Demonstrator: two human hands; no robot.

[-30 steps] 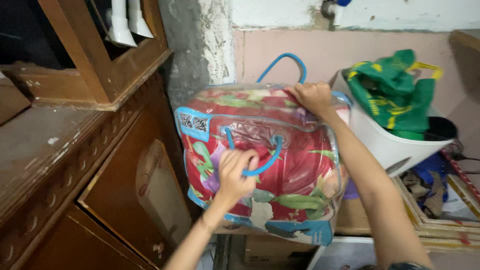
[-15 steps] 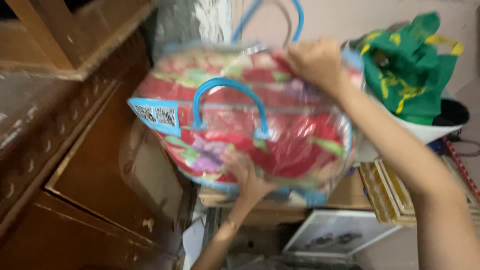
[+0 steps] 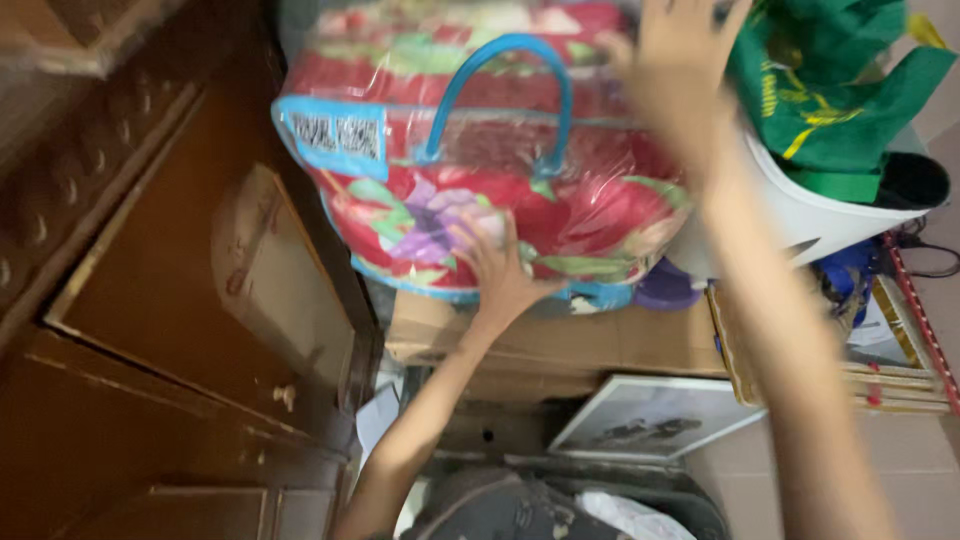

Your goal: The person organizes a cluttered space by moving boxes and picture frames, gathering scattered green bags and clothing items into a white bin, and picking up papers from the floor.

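Two hands: both on one clear plastic zip bag with blue trim and handles, stuffed with a red floral quilt [image 3: 490, 170].
Bag position: sits on a brown cardboard box [image 3: 560, 345], directly ahead of and above the hands, wedged between the dark wooden cabinet [image 3: 150, 300] on its left and the white tub [image 3: 810, 215] on its right.
Bag long axis: runs left to right, blue handle upward.
Nearer hand: left hand [image 3: 500, 270], at the bag's lower front face.
Left hand pose: fingers spread wide, palm flat against the plastic, arm reaching up from below.
Right hand [image 3: 680, 50]: blurred, fingers splayed at the bag's upper right corner; grip or mere touch, cannot tell.
Beside bag: green fabric shopping bag [image 3: 830, 90] lies in the tub.
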